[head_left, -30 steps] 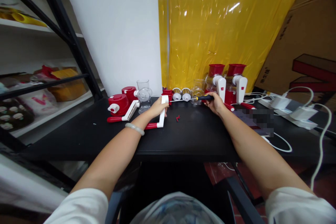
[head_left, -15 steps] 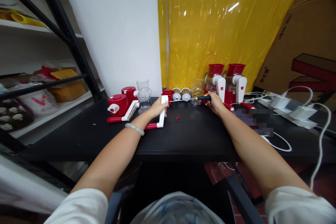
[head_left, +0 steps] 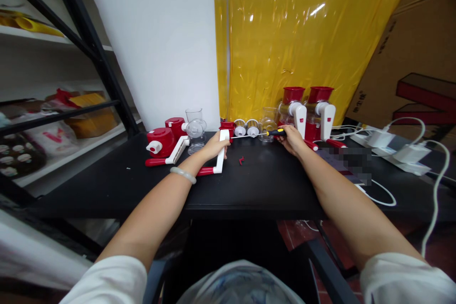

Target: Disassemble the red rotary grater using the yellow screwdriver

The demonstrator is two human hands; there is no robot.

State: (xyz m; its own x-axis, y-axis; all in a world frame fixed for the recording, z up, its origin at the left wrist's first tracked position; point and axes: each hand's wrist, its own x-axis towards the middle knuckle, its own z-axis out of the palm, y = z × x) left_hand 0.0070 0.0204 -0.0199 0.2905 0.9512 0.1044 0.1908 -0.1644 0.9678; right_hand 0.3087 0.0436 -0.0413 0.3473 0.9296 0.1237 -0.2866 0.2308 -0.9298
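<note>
My left hand [head_left: 214, 146] is closed around the upper end of a white crank handle [head_left: 220, 160] with a red grip, which stands tilted over the black table. In my right hand [head_left: 292, 140] is a screwdriver [head_left: 273, 132] with a black and yellow handle, held level. Its thin metal shaft points left, and the tip meets the top of the crank handle beside my left thumb. The exact contact is too small to make out. Small red pieces [head_left: 242, 160] lie on the table between my hands.
Red housings [head_left: 161, 141] with another crank and a clear plastic part [head_left: 195, 128] stand at left. Metal drums [head_left: 252, 127] sit at the back. Two assembled red-and-white graters [head_left: 322, 114] stand at right, near a power strip [head_left: 401, 152] and white cables. A black shelf frame [head_left: 96, 57] borders the left.
The fingers of my right hand have shifted slightly on the screwdriver handle. My left hand and the crank handle stay in place.
</note>
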